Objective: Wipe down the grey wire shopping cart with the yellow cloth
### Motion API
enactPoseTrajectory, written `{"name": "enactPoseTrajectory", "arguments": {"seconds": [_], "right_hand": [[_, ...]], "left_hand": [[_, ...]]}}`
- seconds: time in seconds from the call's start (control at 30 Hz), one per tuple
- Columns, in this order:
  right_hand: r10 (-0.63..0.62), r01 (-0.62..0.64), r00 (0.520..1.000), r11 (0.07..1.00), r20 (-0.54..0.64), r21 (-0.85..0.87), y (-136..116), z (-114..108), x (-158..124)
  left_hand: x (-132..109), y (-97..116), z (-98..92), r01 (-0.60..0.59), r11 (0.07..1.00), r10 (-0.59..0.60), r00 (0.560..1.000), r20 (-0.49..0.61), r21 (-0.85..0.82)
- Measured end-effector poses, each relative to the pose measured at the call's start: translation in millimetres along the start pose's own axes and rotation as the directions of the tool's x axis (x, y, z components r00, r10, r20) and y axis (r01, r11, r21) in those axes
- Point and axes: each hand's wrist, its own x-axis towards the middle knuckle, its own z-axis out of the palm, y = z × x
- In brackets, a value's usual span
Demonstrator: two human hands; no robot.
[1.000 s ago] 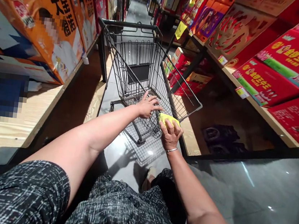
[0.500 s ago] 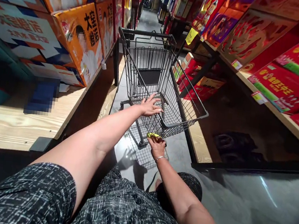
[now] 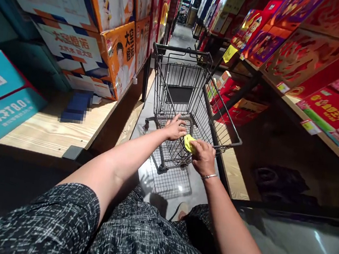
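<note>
At the fingertips of the right hand [image 3: 205, 157] I have the yellow cloth [image 3: 189, 144], pinched in bent fingers, its folded end poking out toward the left hand [image 3: 175, 128]. That one has its fingers spread, just beside the cloth, over the near end of the cart [image 3: 178, 94]; whether it rests on the wire I can't tell from my end.

I read the step as wiping that end of the cart, with the near rim [image 3: 229, 145] running out to the right of the grip. For the next move I'd want the pinch firm, the cloth flat to the bars, and the left fingers out of its path.

Behind the grip the rim is hidden, so I can't confirm that cloth and metal touch. The right thumb I can't pick out either. Well left of the grip, a blue item [image 3: 76, 106] on the shelf [image 3: 47, 139] is pixelated past reading; to the right, dark shapes [image 3: 282, 184] sink into shadow.
</note>
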Motion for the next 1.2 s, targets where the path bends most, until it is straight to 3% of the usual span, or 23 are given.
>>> {"name": "enactPoseTrajectory", "arguments": {"seconds": [0.1,0.23,0.3,0.43,0.63,0.73,0.8,0.87,1.03,1.2], "right_hand": [[0.017,-0.018,0.998,1.0,0.059,0.013,35.4,-1.5,0.2],[0.188,-0.187,0.982,0.982,0.014,-0.036,84.1,-9.2,1.9],[0.278,-0.278,0.961,0.959,-0.002,-0.058,92.4,-11.5,6.7],[0.338,-0.335,0.941,0.94,0.026,-0.069,62.4,-11.6,17.8],[0.203,-0.205,0.963,0.979,0.176,-0.009,-25.9,-9.9,27.5],[0.112,-0.119,0.975,0.992,0.194,0.027,-43.2,-6.7,31.6],[0.066,-0.074,0.976,0.997,0.21,0.034,-35.7,-6.1,33.7],[0.077,-0.082,0.973,0.996,0.217,0.015,-15.6,-7.5,34.3],[0.211,-0.203,0.964,0.977,0.163,-0.066,41.1,-14.0,26.0],[0.248,-0.243,0.962,0.968,0.113,-0.061,50.6,-12.3,15.7]], "left_hand": [[-4.2,-4.3,0.6,0.009,1.0,-0.009,1.0,0.009,0.002],[-6.5,-10.0,-4.4,0.023,0.999,-0.022,0.999,0.032,-0.03],[-8.6,-10.0,-6.2,0.034,0.999,-0.033,0.999,0.025,-0.033],[-14.3,-7.6,-5.4,0.11,0.992,-0.109,0.994,0.01,-0.056],[-26.9,-19.7,-7.2,0.229,0.973,-0.231,0.971,-0.065,-0.038],[-33.9,-27.5,-6.4,0.307,0.946,-0.32,0.938,-0.131,-0.108],[-37.0,-30.1,-3.1,0.386,0.892,-0.43,0.884,-0.181,-0.236],[-37.6,-30.9,1.1,0.421,0.835,-0.499,0.851,-0.165,-0.355],[-28.8,-28.5,10.8,0.348,0.806,-0.438,0.895,-0.086,-0.479],[-21.8,-30.7,17.9,0.269,0.792,-0.375,0.923,-0.089,-0.548]]}}
